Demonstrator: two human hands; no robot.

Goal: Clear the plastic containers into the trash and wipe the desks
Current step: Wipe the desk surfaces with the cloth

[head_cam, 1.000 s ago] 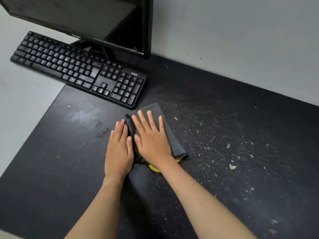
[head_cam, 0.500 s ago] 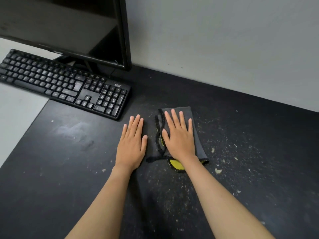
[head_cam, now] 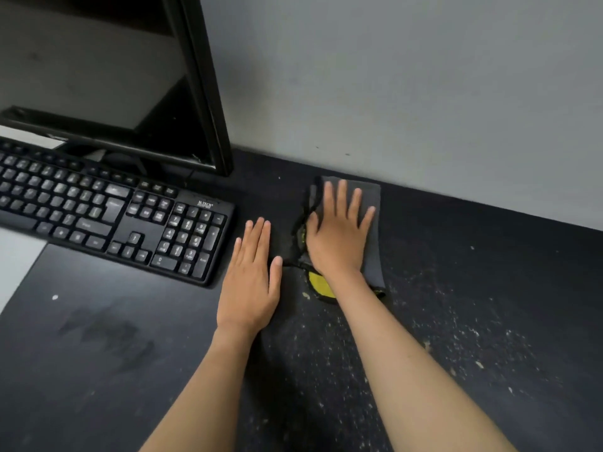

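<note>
The cloth (head_cam: 372, 223) is dark grey, with a bright yellow patch and black edging at its near end. The desk (head_cam: 114, 370) surface is black, speckled with many pale crumbs on its right part and one dull smear on the left. The keyboard (head_cam: 107, 210) is black with white letters. The monitor (head_cam: 98, 76) frame is black. The wall (head_cam: 424, 76) is plain light grey.

crumb-strewn black desk (head_cam: 489, 288) with keyboard (head_cam: 107, 216), cloth (head_cam: 372, 230)

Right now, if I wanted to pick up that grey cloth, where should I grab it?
Probably the right long edge of the grey cloth, coming from the right. That strip lies flat and bare beside the right hand, which presses the middle with straight fingers. The far end sits close to the wall, and the left side has loose black trim bunched near the left hand.
</note>
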